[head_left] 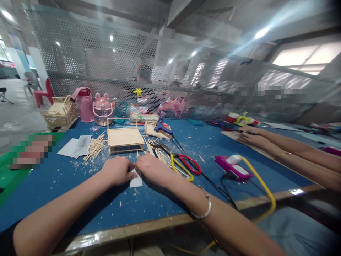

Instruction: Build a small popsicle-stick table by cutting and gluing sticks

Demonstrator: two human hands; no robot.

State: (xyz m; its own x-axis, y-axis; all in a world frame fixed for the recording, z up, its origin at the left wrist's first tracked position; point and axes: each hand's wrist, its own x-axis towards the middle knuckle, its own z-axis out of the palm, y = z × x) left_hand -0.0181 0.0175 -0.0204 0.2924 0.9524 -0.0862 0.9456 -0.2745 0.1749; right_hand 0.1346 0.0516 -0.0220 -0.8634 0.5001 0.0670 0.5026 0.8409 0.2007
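My left hand (117, 171) and my right hand (152, 170) meet at the front middle of the blue table, fingertips nearly touching. Both have curled, closed fingers; what they pinch is hidden between them. A small white paper (136, 182) lies directly under the fingertips, partly covered by them. Just behind stands a small bed-like frame of wooden sticks (125, 136). Loose sticks (96, 145) are heaped left of it. To the right of my right hand lie scissors-like cutters with red handles (190, 164) and a tool with yellow handles (174, 167).
A blue glue gun (163, 127) rests on another stick piece (153, 131). Pink bottle (85, 105), clear jug (103, 111) and stick model (60, 112) stand back left. A purple device (234, 169) with cables sits right, near a co-worker's hands (250, 137). Perforated metal screen (106, 67) behind.
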